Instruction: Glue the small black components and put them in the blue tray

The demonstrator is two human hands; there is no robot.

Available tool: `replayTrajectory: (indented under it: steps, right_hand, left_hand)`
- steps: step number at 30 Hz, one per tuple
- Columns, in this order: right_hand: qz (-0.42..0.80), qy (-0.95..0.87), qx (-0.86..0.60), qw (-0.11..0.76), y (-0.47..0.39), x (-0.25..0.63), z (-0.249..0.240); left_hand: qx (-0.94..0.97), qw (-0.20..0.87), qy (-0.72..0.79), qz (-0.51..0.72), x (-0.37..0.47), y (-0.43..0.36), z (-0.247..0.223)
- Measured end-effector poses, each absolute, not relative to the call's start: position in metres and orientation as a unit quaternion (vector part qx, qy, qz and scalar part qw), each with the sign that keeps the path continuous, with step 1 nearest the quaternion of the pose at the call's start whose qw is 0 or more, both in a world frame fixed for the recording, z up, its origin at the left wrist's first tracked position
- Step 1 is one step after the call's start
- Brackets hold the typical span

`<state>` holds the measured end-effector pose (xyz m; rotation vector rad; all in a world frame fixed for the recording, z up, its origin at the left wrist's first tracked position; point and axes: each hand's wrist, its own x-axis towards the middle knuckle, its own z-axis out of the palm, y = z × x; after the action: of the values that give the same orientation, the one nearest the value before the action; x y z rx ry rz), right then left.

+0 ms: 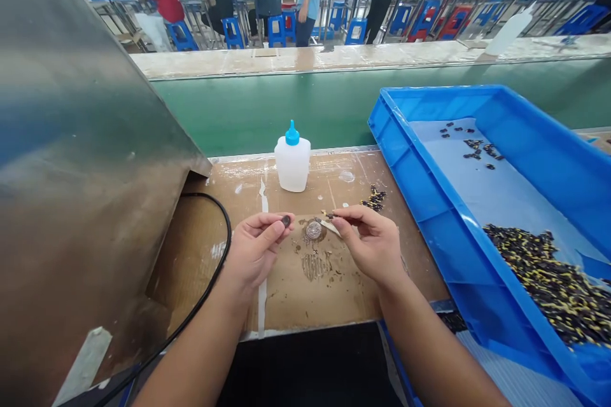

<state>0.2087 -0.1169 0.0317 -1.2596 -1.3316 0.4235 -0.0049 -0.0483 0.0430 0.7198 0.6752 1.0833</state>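
- Between thumb and forefinger of the left hand: a small dark round part, pinched at the fingertips and held just above the bench; the other fingers are curled under.
- Right hand: closed in a pinch on a thin pale stick, its tip pointing left toward the left hand. A tiny dark bit sits at the fingertips; too small to tell what it is.
- Just between the two hands, on the brown cardboard mat: a small round clear glue dish, ringed by dark smears and dried spots, a ribbed stain directly below it.
- Beyond the hands, near the bench's far edge: a squat white plastic squeeze bottle with a blue nozzle cap, upright, cap on.
- Just past the right hand's fingertips: a small heap of dark and yellow parts lying loose on the bench.
- Right of the right hand: a large blue plastic crate, a big pile of dark-yellow pieces at its near end, a few scattered ones at the far end.
- Progress, as a judgement: one piece in hand, the bulk in the crate looks unhandled; most work remains.
- Left of the left hand: a black cable looping under a slanted steel panel.
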Motion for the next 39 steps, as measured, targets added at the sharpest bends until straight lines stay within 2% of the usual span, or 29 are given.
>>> replayTrajectory:
  steps: [7, 12, 39]
  right_hand:
    - [0.16, -0.669, -0.392, 0.61, -0.117, 0.189, 0.043]
    - [0.087, -0.7, -0.39, 0.592, -0.117, 0.186, 0.042]
    - [0.078, -0.707, -0.375, 0.595, -0.113, 0.185, 0.04]
  left_hand:
    - [0.362, 0.744, 0.283, 0.486, -0.003, -0.052, 0.041]
    - [0.388, 0.739, 0.264, 0.484, 0.0, -0.053, 0.041]
    - [0.456, 0.713, 0.244, 0.473, -0.002, -0.054, 0.034]
